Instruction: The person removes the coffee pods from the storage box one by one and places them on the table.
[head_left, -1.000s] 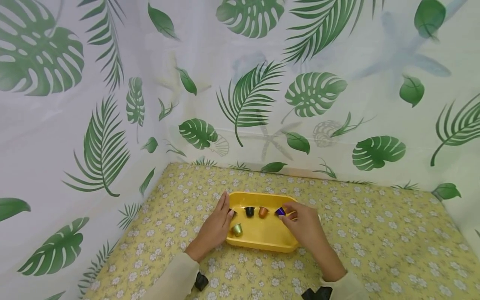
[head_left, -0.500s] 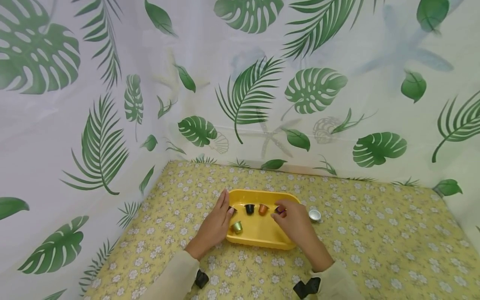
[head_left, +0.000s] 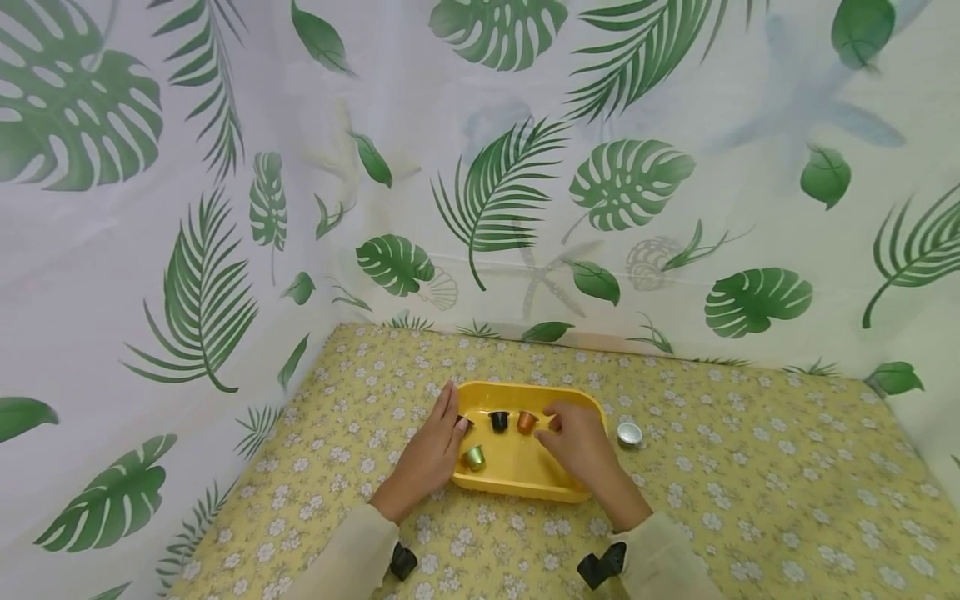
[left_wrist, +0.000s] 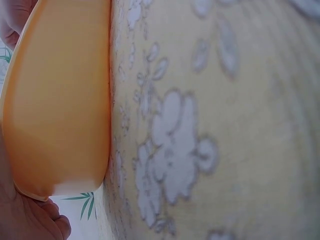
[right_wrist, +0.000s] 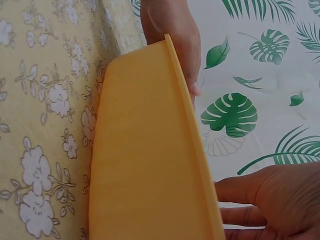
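Note:
A yellow oval tray (head_left: pixel 517 487) sits on the flowered cloth. My left hand (head_left: pixel 426 454) grips its left end, thumb at the rim and fingers along the outside. Inside lie small coffee capsules: a black capsule (head_left: pixel 499 421), an orange capsule (head_left: pixel 527 422) and a green capsule (head_left: pixel 475 458) at the front left. A dark capsule (head_left: pixel 466 422) shows partly beside the left thumb. My right hand (head_left: pixel 588 446) reaches over the right rim, thumb and forefinger close right of the orange capsule. The purple capsule is hidden there; I cannot tell whether the fingers hold it.
A silver, round-topped object (head_left: pixel 629 433) lies on the cloth just right of the tray. Behind stands a white curtain (head_left: pixel 480 275) printed with green leaves, also along the left. The flowered yellow cloth (head_left: pixel 750 467) spreads to the right.
My right hand has moved left inside the tray, covering the purple capsule and uncovering the silver object. The left hand stays on the tray's end.

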